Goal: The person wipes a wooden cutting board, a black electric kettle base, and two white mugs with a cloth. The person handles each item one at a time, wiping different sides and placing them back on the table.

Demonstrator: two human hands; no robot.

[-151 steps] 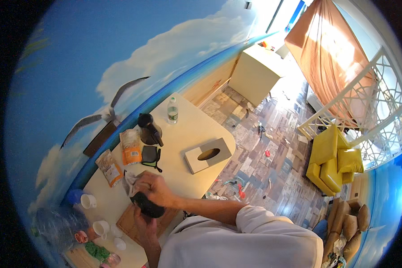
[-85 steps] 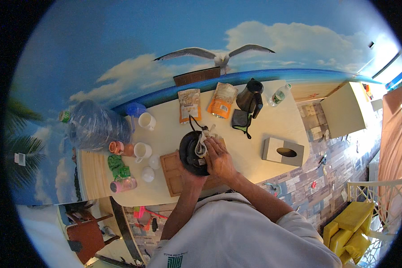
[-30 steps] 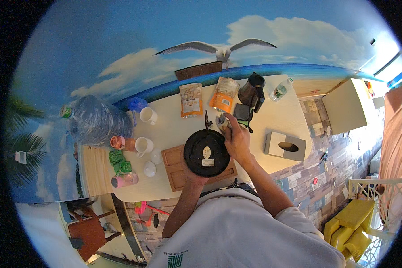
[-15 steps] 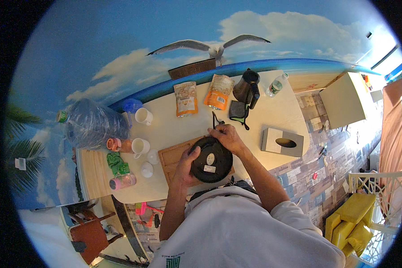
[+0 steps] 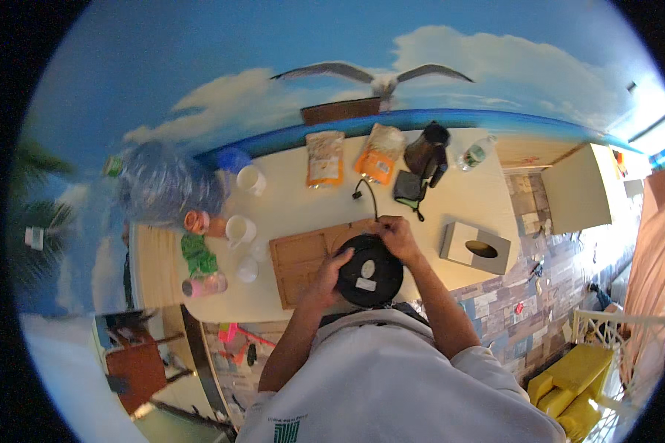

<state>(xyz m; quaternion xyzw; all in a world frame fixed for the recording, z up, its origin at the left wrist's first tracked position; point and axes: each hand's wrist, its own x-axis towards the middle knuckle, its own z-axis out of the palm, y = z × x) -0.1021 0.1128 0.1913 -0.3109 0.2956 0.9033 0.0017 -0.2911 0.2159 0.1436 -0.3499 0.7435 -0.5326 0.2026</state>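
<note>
A round black kettle base (image 5: 369,275), its underside with two pale labels facing up, is held in front of my body. My left hand (image 5: 328,280) grips its left edge, thumb on top. At its upper right edge my right hand (image 5: 399,238) is closed on the black power cord (image 5: 372,198). From there the cord curves up over the table to its plug (image 5: 357,195). Beneath the base lies a brown wooden tray (image 5: 288,269), partly hidden by the base and my left hand.
At the back stand two orange-and-white pouches (image 5: 325,159), a dark kettle (image 5: 427,151) and a clear bottle (image 5: 477,153). A dark cloth (image 5: 408,188) lies before the kettle. Rightward is a tissue box (image 5: 458,251). White mugs (image 5: 240,230) and a large water jug (image 5: 166,184) are left.
More cord now stretches from my right hand, and the plug lies farther from it. The view has shifted. Both hands still hold the base and cord.
</note>
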